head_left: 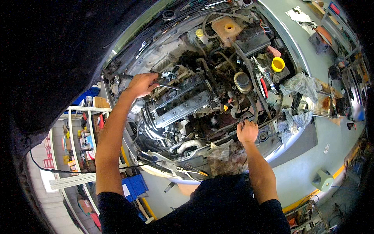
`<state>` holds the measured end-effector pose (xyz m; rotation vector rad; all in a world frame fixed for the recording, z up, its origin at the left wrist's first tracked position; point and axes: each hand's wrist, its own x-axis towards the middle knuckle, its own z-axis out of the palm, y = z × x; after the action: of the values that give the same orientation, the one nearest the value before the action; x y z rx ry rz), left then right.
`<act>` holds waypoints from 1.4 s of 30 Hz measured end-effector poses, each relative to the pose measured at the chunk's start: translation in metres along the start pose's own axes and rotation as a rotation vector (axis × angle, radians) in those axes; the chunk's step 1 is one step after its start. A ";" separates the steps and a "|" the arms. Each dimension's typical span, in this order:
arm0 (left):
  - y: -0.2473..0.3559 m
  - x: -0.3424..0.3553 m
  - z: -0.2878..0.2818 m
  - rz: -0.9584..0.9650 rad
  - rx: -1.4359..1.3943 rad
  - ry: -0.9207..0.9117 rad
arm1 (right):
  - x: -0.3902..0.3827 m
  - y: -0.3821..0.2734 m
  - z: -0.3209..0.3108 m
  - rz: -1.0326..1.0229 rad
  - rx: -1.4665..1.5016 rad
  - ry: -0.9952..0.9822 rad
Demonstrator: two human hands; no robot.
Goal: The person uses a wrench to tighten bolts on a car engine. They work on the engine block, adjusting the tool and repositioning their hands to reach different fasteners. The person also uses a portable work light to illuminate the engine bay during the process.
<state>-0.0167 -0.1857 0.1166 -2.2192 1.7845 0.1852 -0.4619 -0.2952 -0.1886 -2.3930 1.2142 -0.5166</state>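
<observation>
Head view: left hand (141, 84) grip pinching wrench (168, 86) beside engine cover (183, 104); right hand (247, 131) curled on front crossmember edge (269, 134).

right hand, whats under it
The right hand rests on the dark front edge of the engine bay, beside a stained rag. What its palm and fingers cover cannot be seen.

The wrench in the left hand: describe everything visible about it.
The wrench is a slim, bare-metal tool with a silvery shine. Its handle end is wrapped in the left hand, and its shaft lies roughly level, pointing toward the person's right. The far end sits over the upper left corner of the grey valve cover, among brackets and hoses. Its head is too small to make out, so whatever fastener it meets cannot be told.
</observation>
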 end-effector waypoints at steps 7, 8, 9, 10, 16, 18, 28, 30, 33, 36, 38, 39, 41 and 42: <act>-0.033 -0.015 0.047 -0.730 -0.681 0.054 | -0.002 -0.005 0.000 -0.031 0.033 0.017; -0.039 -0.016 0.053 -0.957 -0.930 0.036 | -0.001 -0.005 0.002 -0.026 0.022 0.019; -0.005 -0.007 0.035 -0.794 -0.499 0.163 | 0.000 0.000 0.003 -0.009 -0.001 0.027; 0.007 -0.002 0.032 -0.549 -0.281 0.128 | 0.001 0.005 0.004 0.009 -0.025 0.034; 0.031 -0.002 0.024 -0.401 0.090 0.149 | 0.000 0.002 0.002 0.075 -0.028 -0.095; -0.007 -0.007 0.044 -0.565 -0.132 0.295 | -0.002 -0.007 0.001 0.051 -0.007 -0.092; -0.030 -0.015 0.054 -0.853 -0.196 0.213 | -0.004 -0.006 0.004 0.007 0.013 -0.026; -0.022 -0.013 0.051 -0.755 -0.302 0.223 | 0.000 -0.005 -0.002 0.025 -0.006 -0.037; 0.020 -0.017 0.021 -0.336 -0.051 0.074 | 0.002 0.001 0.002 0.037 -0.027 -0.021; 0.009 -0.025 0.029 -0.015 0.108 0.065 | 0.000 0.001 0.003 0.016 -0.020 -0.016; 0.006 -0.021 0.035 -0.132 0.112 0.143 | -0.002 -0.002 0.002 0.016 0.006 -0.029; 0.008 -0.014 0.037 -0.262 0.066 0.178 | -0.001 -0.002 0.002 0.019 0.002 -0.036; 0.007 -0.002 0.040 -0.526 -0.199 0.277 | -0.001 -0.002 0.002 0.032 0.001 -0.052; 0.003 -0.002 0.039 -0.637 -0.357 0.249 | -0.003 -0.002 0.002 0.041 0.003 -0.062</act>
<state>-0.0169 -0.1730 0.0799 -3.0578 1.1098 0.0957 -0.4609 -0.2909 -0.1900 -2.3583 1.2323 -0.4274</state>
